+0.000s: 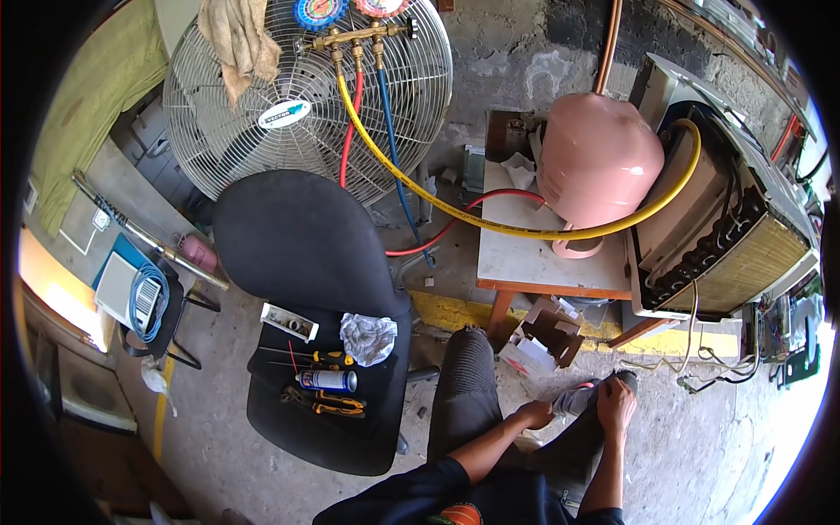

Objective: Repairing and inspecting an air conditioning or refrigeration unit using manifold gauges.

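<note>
At the right knee [625,379], right hand [616,406], left hand [535,415] beside grey object [572,402], finger spread unclear on both

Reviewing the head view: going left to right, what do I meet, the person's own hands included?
Blue coiled cable, white tray, crumpled foil, left hand, right hand, gold-coloured finned coil.

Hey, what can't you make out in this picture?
All in the head view:
Left hand: too small to tell whether it grips anything.
Right hand: palm turned away, hidden by its back.
Gauges: tops cut off by the upper edge.
Fan: bottom partly hidden behind the chair backrest.
Tray: contents too small to identify.
</note>
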Available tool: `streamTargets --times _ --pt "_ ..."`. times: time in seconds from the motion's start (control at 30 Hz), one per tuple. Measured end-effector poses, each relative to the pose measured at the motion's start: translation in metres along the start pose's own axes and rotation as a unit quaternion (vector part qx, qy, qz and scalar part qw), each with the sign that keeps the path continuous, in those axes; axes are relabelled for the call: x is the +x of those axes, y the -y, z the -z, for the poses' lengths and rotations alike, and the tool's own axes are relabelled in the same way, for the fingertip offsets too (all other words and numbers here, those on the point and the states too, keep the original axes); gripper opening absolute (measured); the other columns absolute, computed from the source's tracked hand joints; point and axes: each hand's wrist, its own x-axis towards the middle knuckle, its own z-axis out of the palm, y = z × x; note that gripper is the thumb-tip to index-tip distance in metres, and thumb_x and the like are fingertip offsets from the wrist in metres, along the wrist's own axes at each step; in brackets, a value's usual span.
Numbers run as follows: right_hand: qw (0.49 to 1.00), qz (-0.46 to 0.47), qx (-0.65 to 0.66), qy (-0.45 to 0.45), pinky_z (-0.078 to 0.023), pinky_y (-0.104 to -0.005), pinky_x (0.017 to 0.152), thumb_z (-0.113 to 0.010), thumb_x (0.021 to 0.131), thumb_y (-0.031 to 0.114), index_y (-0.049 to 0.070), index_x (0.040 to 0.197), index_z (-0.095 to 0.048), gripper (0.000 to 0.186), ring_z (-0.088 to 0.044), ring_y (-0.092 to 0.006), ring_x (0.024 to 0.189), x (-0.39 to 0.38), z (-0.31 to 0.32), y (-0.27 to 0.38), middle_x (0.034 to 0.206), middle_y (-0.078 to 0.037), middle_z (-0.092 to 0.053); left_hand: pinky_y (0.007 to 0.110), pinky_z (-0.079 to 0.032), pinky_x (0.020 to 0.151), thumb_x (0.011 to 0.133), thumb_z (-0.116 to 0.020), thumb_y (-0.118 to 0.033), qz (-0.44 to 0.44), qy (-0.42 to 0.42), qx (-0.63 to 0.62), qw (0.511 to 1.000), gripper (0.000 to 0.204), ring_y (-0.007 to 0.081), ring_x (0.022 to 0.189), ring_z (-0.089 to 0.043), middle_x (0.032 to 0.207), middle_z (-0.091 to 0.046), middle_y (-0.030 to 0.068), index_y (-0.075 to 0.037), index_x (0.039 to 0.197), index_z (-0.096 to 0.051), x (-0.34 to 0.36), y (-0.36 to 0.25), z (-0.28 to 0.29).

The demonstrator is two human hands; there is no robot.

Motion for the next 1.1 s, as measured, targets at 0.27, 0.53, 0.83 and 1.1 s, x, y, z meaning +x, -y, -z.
streamTargets --times 0.27,0.53,0.83,1.1 --pt "1.000 0.015 0.007 -0.006 -0.043 -0.0423 0.057 -0.061 0.079 0.015 0.004 0.072 -0.059 0.014 -0.054 -0.0342 0.059 -0.003 -0.003 0.000 0.067 -0.014 -0.058 0.044 -0.049 0.077 0.090 -0.051 -0.036 -0.004 -0.043 0.056 0.997 0.035 0.0375 0.093 -0.062 0.104 -0.067 0.0155 -0.007 0.104 -0.063 -0.009 -0.001 -0.004" --pt "1.000 0.022 -0.010 -0.005 -0.044 -0.0426 0.059 -0.060 0.078 0.017 0.006 0.072 -0.059 0.013 -0.056 -0.0345 0.065 -0.002 -0.001 -0.006 0.070 -0.012 -0.060 0.043 -0.049 0.078 0.090 -0.051 -0.037 -0.067 0.052 -0.107 0.991 0.036 0.0374 0.093 -0.062 0.104 -0.067 0.0160 -0.007 0.105 -0.063 0.011 0.015 0.026" --pt "1.000 0.014 0.007 0.002 -0.047 -0.0407 0.064 -0.059 0.082 0.023 0.006 0.072 -0.060 0.020 -0.060 -0.0319 0.070 0.001 -0.018 -0.028 0.075 -0.009 -0.064 0.043 -0.048 0.083 0.090 -0.051 -0.042 -0.071 0.337 -0.400 0.849 0.042 0.0384 0.099 -0.061 0.108 -0.066 0.0188 -0.007 0.109 -0.062 0.030 0.038 0.026" --pt "1.000 0.023 0.008 0.000 -0.047 -0.0395 0.065 -0.059 0.082 0.023 0.006 0.073 -0.061 0.020 -0.060 -0.0308 0.070 -0.002 -0.018 -0.032 0.075 -0.008 -0.064 0.045 -0.048 0.086 0.089 -0.048 -0.043 -0.076 0.357 -0.377 0.851 0.045 0.0404 0.101 -0.060 0.111 -0.064 0.0198 -0.006 0.111 -0.061 0.030 0.037 0.046"
